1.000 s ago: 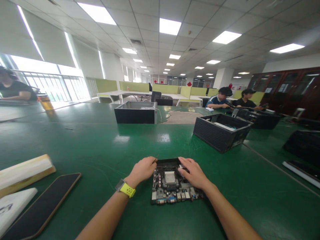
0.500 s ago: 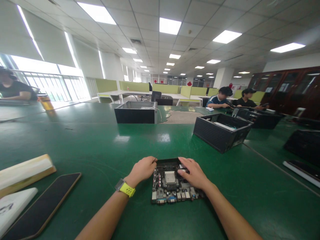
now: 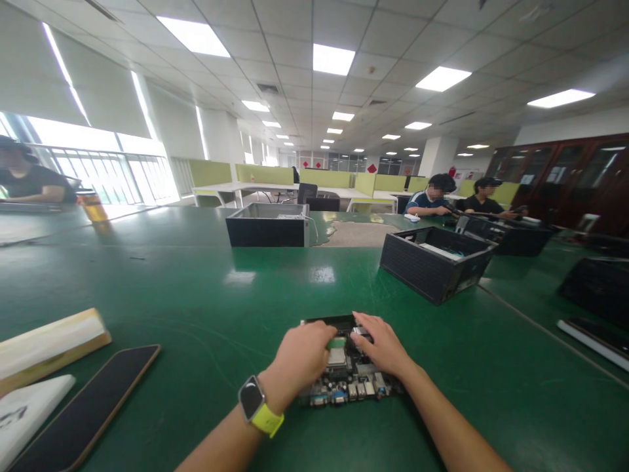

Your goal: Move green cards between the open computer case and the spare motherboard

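Observation:
A motherboard (image 3: pixel 361 392) lies flat on the green table, its row of ports facing me. The silver square processor (image 3: pixel 337 357) shows near its middle. My left hand (image 3: pixel 302 354), with a watch on a yellow strap, reaches over the board's left part. Its fingers are bent together at the processor's far edge, where a small green patch (image 3: pixel 337 342) shows beside the fingertips. Whether they pinch that green piece or the processor, I cannot make out. My right hand (image 3: pixel 382 344) rests across the board's right side, fingers curled over its far right corner and holding it.
Open black computer cases (image 3: pixel 432 269) stand beyond the board, one (image 3: pixel 268 231) at the back middle. At left lie a dark flat panel (image 3: pixel 93 406), a white box (image 3: pixel 34 406) and a long pale block (image 3: pixel 54 344). People sit at the far right and far left.
My left hand has moved right, from the board's far left corner to over the processor. A green patch now shows at its fingertips. My right hand stays on the board.

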{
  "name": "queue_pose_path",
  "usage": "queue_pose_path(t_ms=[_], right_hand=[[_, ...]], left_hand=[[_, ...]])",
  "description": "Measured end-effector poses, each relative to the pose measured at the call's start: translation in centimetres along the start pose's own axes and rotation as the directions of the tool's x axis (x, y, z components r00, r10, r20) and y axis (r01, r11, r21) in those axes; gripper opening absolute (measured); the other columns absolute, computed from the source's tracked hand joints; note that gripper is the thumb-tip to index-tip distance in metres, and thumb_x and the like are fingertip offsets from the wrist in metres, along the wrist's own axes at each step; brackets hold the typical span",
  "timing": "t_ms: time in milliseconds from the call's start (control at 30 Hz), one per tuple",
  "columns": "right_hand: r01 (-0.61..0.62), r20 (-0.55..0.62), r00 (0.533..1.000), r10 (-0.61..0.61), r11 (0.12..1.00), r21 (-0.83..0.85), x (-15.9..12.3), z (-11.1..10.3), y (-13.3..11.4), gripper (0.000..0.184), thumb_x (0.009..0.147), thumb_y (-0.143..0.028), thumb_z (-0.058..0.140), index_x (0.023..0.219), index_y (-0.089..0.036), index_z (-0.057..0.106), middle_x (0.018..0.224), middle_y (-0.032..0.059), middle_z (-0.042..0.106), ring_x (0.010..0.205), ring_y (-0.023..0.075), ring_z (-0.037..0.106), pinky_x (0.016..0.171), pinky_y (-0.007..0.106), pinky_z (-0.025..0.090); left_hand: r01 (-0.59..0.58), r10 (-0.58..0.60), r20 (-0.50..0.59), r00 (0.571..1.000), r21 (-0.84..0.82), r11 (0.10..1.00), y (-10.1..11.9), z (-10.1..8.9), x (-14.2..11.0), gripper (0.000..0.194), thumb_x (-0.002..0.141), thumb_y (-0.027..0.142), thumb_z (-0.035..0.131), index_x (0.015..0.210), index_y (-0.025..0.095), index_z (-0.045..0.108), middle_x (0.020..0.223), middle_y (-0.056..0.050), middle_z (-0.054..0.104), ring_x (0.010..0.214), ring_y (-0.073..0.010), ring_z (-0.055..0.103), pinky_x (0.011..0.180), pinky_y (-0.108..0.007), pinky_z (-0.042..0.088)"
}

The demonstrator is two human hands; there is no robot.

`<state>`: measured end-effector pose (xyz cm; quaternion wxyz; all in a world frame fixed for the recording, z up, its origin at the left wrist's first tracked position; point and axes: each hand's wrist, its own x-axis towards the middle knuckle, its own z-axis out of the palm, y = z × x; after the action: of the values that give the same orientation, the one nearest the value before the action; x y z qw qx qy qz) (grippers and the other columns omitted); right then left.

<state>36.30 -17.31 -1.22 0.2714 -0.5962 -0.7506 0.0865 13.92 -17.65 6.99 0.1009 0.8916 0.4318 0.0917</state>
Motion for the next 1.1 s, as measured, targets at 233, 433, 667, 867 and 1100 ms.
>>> queue_pose_path(t_ms=[233,433,667,867,1100], right_hand=[[-0.004,0.012,1.0,0.004,1.0,-0.022,0.0,0.2,0.2,0.057,0.088,-0.05,0.037,0.136,-0.02,0.042,0.134,0.0072,0.048,0.122,0.0224,0.042,0.103,0.039,0.028],[-0.001,0.025,1.0,0.002,0.999,-0.045,0.1,0.4,0.3,0.059,0.087,-0.052,0.037,0.137,-0.02,0.039,0.136,0.0075,0.046,0.123,0.0229,0.041,0.103,0.04,0.027],[0.005,0.059,0.998,0.002,0.994,-0.107,0.1,0.1,0.0,0.06,0.086,-0.054,0.038,0.139,-0.024,0.036,0.133,0.0066,0.047,0.119,0.0233,0.042,0.102,0.04,0.028],[-0.018,0.056,0.998,0.023,0.995,-0.103,0.0,0.2,-0.2,0.061,0.085,-0.054,0.039,0.139,-0.024,0.036,0.137,0.0056,0.044,0.124,0.0234,0.038,0.104,0.039,0.026],[-0.018,0.045,0.999,0.022,0.996,-0.082,0.0,0.5,0.1,0.061,0.085,-0.053,0.041,0.137,-0.02,0.039,0.139,0.0064,0.042,0.126,0.0233,0.037,0.106,0.04,0.024]], left_hand=[[-0.267,0.262,0.093,0.961,0.039,0.963,4.8,4.0,-1.3,0.024,0.078,0.033,0.049,0.096,0.024,0.062,0.095,-0.009,0.064,0.077,-0.0265,0.062,0.067,-0.039,0.05],[-0.26,0.26,0.064,0.964,0.007,0.965,5.3,4.7,-1.6,0.03,0.077,0.034,0.053,0.106,0.026,0.055,0.106,-0.007,0.06,0.085,-0.0244,0.061,0.072,-0.036,0.05],[-0.284,0.284,0.015,0.959,0.002,0.959,5.0,5.2,-1.6,0.031,0.076,0.031,0.053,0.107,0.028,0.054,0.107,-0.003,0.06,0.088,-0.0238,0.061,0.074,-0.036,0.05],[-0.29,0.29,0.016,0.957,-0.008,0.957,4.8,5.3,-1.7,0.033,0.076,0.031,0.053,0.108,0.028,0.055,0.103,-0.004,0.062,0.086,-0.0244,0.061,0.074,-0.037,0.05],[-0.294,0.293,0.027,0.956,0.006,0.956,4.8,5.0,-1.7,0.036,0.075,0.032,0.055,0.111,0.029,0.054,0.101,-0.004,0.063,0.083,-0.0248,0.061,0.072,-0.037,0.05]])
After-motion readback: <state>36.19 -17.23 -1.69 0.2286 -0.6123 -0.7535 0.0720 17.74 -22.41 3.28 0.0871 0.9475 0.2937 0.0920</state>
